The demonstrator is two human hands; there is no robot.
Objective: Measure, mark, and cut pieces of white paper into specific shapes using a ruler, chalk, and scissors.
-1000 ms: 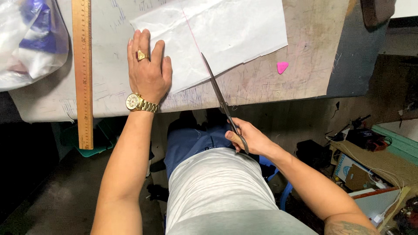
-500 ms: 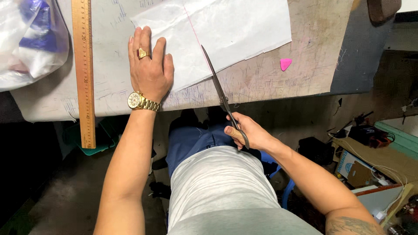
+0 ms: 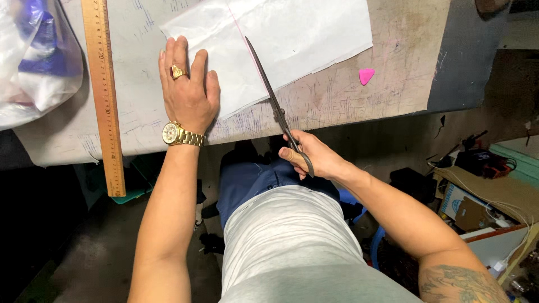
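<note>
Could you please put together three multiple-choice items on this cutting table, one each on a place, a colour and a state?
1. The wooden ruler lies where, relative to the left hand?
A. left of it
B. right of it
C. under it

2. The small chalk piece is
A. blue
B. pink
C. yellow

3. The right hand
A. is empty
B. rests flat on the table
C. grips scissors

Key: 1 A, the ruler runs past the little finger; 2 B, it is pink; 3 C, fingers pass through the handles.
</note>
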